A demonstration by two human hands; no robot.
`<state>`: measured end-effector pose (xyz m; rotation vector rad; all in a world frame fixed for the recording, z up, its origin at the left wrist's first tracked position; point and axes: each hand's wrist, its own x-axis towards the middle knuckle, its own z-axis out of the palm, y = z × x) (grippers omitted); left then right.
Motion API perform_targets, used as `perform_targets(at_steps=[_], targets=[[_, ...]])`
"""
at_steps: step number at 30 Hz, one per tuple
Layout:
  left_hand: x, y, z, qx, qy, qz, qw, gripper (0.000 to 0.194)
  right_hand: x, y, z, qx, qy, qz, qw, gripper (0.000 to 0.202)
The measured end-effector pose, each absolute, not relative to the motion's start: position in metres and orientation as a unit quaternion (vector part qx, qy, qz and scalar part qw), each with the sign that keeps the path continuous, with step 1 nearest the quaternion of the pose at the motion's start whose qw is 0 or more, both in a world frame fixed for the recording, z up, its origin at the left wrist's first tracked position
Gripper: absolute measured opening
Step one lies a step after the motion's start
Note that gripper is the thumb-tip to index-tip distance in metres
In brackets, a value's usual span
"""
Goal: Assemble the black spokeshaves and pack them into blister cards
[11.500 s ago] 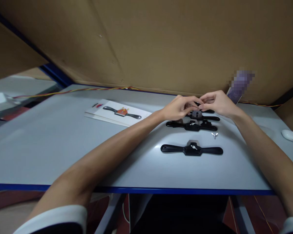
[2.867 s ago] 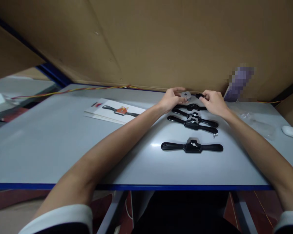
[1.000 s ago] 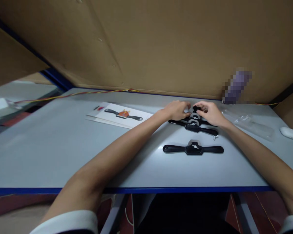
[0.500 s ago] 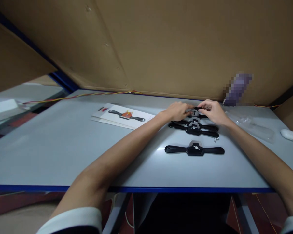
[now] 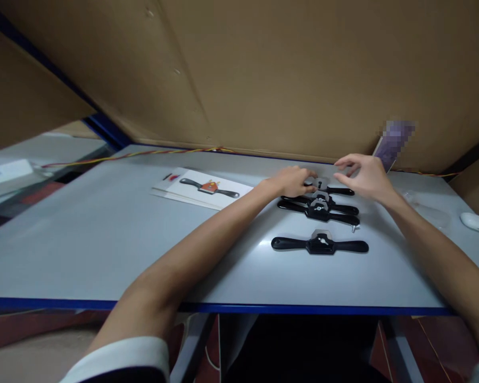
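Several black spokeshaves with pale metal blades lie in a column on the grey table. My left hand (image 5: 294, 182) is closed over the left handle of the farthest spokeshave (image 5: 340, 191), partly hiding it. Over this tool's right handle hovers my right hand (image 5: 363, 173), its thumb and fingers apart with nothing visible between them. Just nearer, two more spokeshaves overlap, and the front one of that pair (image 5: 317, 213) has a small silver thumbscrew (image 5: 355, 228) by its right handle tip. Closest to me lies a separate spokeshave (image 5: 320, 245).
Printed cards (image 5: 209, 187) showing a spokeshave lie left of my left hand. Clear plastic packaging (image 5: 429, 213) and a white rounded object (image 5: 475, 222) are at the right. A purple phone-like object (image 5: 395, 143), partly blurred, leans against the brown back panel (image 5: 263, 80).
My right hand has drawn back to the right and up from the farthest spokeshave, its fingers spreading and uncovering the right handle. My left hand stays at the left handle.
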<state>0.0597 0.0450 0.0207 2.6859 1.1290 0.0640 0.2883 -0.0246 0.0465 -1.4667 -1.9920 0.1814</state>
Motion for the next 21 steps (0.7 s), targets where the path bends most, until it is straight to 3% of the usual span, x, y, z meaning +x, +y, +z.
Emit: perform_targets(at_steps=[2,6,8,13,17,21], targets=[[0.06,0.046,0.02,0.918,0.381,0.022,0.107,0.062,0.298,-0.047,0.059,-0.566,-0.764,0.064,0.304,0.029],[0.058,0.049,0.02,0.92,0.376,0.047,0.1,0.061,0.32,-0.093,0.064,-0.526,-0.831,0.137,0.118,0.03],[0.059,0.048,0.023,0.919,0.374,0.082,0.099,0.058,0.33,-0.109,0.058,-0.493,-0.851,0.169,0.066,0.029],[0.08,0.046,0.038,0.945,0.274,0.115,0.135,0.036,0.338,-0.119,0.034,-0.459,-0.867,0.184,0.059,0.031],[0.11,0.053,0.05,0.966,0.218,0.023,0.139,0.018,0.34,-0.118,0.027,-0.467,-0.864,0.176,0.066,0.028],[0.133,0.055,0.059,0.961,0.208,-0.071,0.17,0.012,0.348,-0.124,0.042,-0.481,-0.849,0.217,0.027,0.026]])
